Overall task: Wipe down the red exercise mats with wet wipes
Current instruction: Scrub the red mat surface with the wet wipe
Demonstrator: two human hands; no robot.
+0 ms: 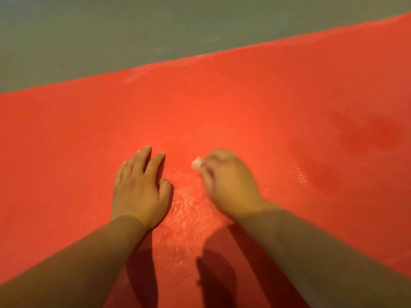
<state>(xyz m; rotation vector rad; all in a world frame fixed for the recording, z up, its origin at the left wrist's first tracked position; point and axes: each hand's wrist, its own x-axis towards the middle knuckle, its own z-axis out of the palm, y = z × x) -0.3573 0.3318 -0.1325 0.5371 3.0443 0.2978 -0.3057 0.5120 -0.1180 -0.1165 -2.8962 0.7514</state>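
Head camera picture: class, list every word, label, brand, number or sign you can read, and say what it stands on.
None: no text can be read anywhere.
The red mat shows only wet sheen and darker damp patches, the grey floor no writing, and the white wipe held by the right hand is blurred, with no lettering visible.

There is one red mat (244,103), one grey floor (89,36) and one white wipe (196,162). There are two hands: one left hand (139,187), one right hand (229,183).

Blurred right hand (224,181) — its wet wipe (196,162) mostly hidden under curled fingers.
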